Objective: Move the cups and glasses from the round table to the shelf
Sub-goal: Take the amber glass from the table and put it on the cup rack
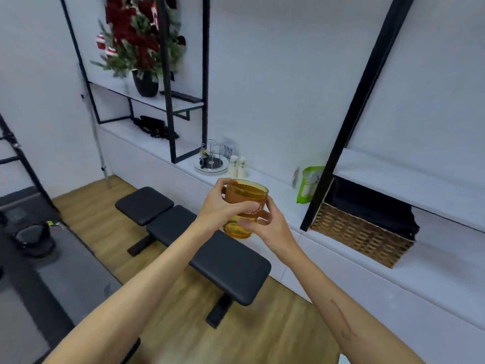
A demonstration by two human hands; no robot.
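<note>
An amber glass cup (245, 195) with a brown sleeve and handle is held upright in the air in front of me, above the black bench. My left hand (217, 206) grips its left side with fingers curled round the body. From the right and below, my right hand (265, 223) holds it, fingers wrapped near the handle and lower body. Behind the cup runs the long white shelf (278, 195) along the wall. The round table is out of view.
A black padded bench (210, 240) stands on the wooden floor between me and the shelf. On the shelf are a cup rack on a round tray (212, 161), two white bottles (237, 164), a green packet (309, 183) and a wicker basket (362, 232). Black frame posts (349, 114) rise from it.
</note>
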